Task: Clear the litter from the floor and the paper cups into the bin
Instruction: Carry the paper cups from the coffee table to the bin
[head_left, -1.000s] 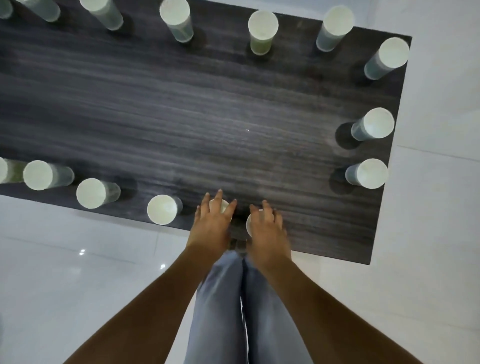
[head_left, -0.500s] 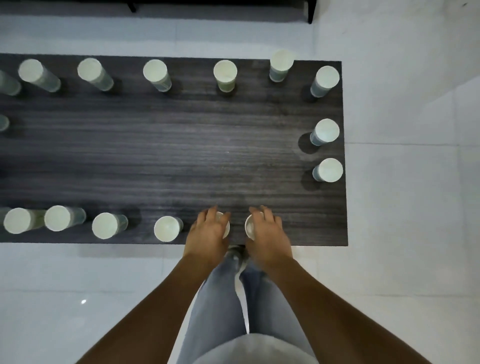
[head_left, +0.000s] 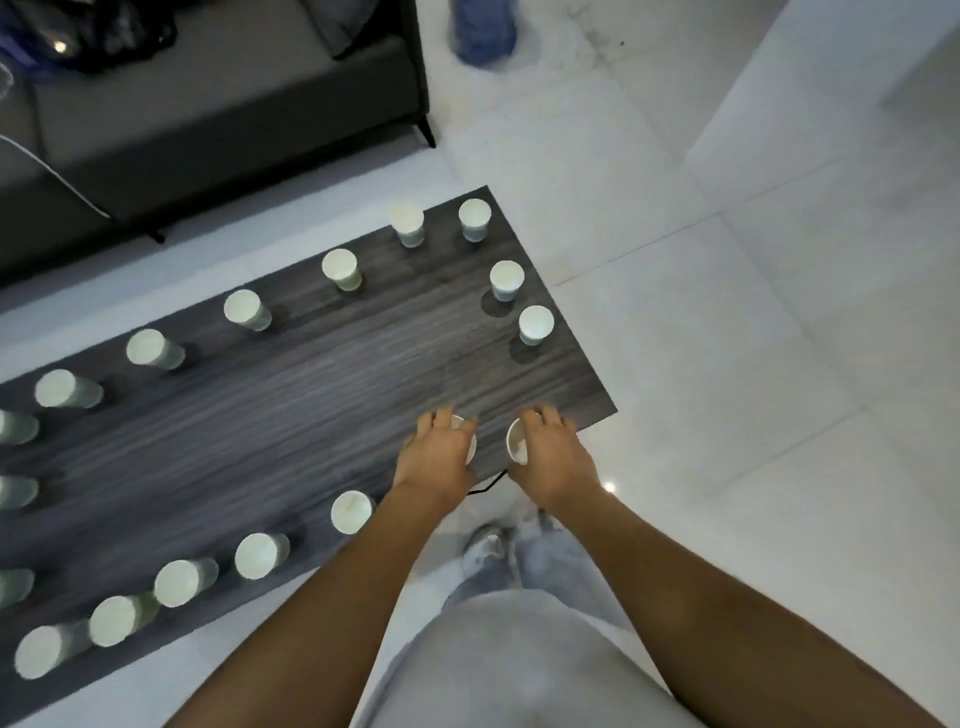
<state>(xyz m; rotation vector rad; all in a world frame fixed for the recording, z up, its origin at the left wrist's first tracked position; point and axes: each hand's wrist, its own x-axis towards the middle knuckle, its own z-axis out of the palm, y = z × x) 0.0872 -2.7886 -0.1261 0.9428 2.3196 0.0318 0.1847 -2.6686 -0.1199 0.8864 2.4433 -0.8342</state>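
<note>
Several white paper cups stand around the rim of a dark wood-grain table (head_left: 322, 395). My left hand (head_left: 439, 457) is wrapped over one paper cup (head_left: 470, 448) at the table's near right corner. My right hand (head_left: 553, 454) grips a second paper cup (head_left: 517, 441) beside it, whose open white mouth shows. The nearest free cup (head_left: 350, 512) stands just left of my left wrist. Two more cups (head_left: 535, 323) (head_left: 506, 278) line the table's right end. No bin is in view.
A dark grey sofa (head_left: 218, 104) stands beyond the table at the upper left. A blue object (head_left: 483, 28) sits on the white tiled floor (head_left: 753, 322) at the top. My legs and a shoe (head_left: 485, 545) are below my hands.
The view has swung and pulled back, so the table now runs diagonally and the sofa shows. Both hands stay closed on the same two cups at the table's near corner.
</note>
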